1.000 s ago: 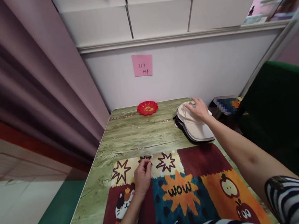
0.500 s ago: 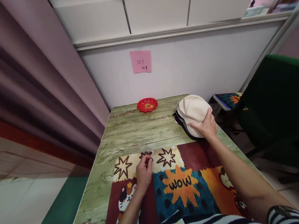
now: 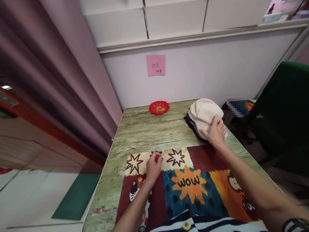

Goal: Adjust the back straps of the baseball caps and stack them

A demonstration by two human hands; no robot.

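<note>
A cream cap [image 3: 204, 110] lies on top of a small stack of caps at the table's right edge. Beneath it, the edge of a black cap [image 3: 195, 131] shows; how many lie there is hidden. My right hand [image 3: 215, 130] rests on the cream cap's near right side, fingers spread and thumb on its lower edge. Over the starburst strip of a patterned mat [image 3: 204, 156] is my left hand [image 3: 154, 164], its fingers curled closed with nothing visible in them.
A red scalloped dish [image 3: 159, 108] sits at the far edge of the green wood-grain table [image 3: 142, 131]. Behind it, a pink note [image 3: 156, 65] is stuck to the wall. A dark green chair [image 3: 296, 113] stands to the right and a purple curtain [image 3: 75, 65] hangs on the left.
The view has shifted, so the table's near left corner now shows. My right hand's fingers have moved from the cap's right edge onto its surface. My left hand stays curled over the mat.
</note>
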